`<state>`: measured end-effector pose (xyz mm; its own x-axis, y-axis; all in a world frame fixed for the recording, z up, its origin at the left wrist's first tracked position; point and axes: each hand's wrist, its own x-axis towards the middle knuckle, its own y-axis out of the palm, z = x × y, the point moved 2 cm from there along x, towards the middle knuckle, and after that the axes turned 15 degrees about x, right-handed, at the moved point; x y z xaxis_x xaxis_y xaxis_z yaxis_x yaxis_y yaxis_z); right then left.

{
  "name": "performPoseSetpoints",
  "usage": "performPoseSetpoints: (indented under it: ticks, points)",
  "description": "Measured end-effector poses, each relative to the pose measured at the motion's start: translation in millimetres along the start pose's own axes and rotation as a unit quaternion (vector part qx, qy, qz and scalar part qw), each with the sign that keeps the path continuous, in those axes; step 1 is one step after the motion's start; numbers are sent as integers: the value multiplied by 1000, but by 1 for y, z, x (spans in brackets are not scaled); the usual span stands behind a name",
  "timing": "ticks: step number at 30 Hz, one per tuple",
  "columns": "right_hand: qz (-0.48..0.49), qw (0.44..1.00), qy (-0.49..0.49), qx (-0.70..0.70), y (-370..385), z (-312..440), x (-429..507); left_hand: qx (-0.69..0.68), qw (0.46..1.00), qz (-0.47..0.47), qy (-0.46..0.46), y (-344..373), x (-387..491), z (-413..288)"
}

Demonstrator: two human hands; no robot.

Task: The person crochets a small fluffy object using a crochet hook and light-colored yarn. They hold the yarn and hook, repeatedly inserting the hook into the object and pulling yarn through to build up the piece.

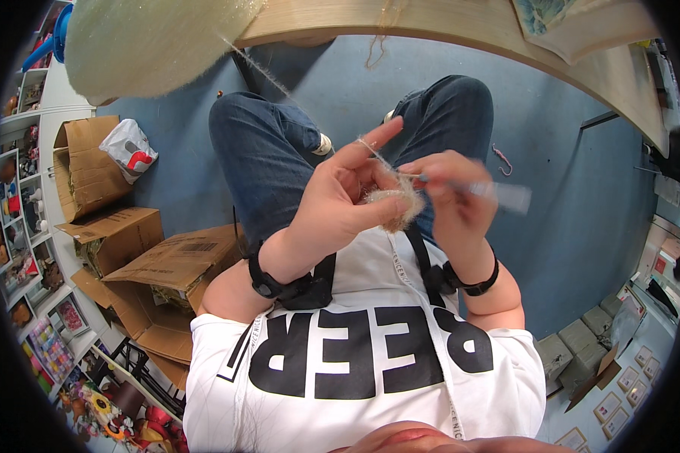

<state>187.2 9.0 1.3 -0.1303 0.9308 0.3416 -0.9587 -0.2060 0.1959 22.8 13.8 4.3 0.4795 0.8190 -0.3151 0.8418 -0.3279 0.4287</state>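
Observation:
Above my lap, my left hand [345,198] pinches a small fuzzy beige crocheted piece [399,212] between thumb and fingers, its index finger stretched out with yarn over it. My right hand [459,192] holds a crochet hook [411,176] with a pale, motion-blurred handle; the hook's tip meets the top of the piece. A strand of fluffy yarn [266,73] runs from my left hand up to a large pale fuzzy mass [153,45] at the upper left. Part of the strand is hard to see against my jeans.
A wooden table [459,25] spans the top, with loose brown yarn [377,51] hanging over its edge. Open cardboard boxes [175,260] and a white plastic bag [129,148] stand left, beside filled shelves [28,187]. A pink yarn scrap [504,161] lies on the blue floor.

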Motion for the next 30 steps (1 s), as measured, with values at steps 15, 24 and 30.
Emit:
performPoseSetpoints:
  ticks: [15,24,30]
  points:
    - [-57,982,74,162,-4,3,3,20,998,55,-23,-3,2,6]
    - [-8,990,80,118,-3,-2,4,39,999,21,-25,-6,2,8]
    - [-65,933,190,299,-16,-17,1,45,998,38,-2,-10,5,11]
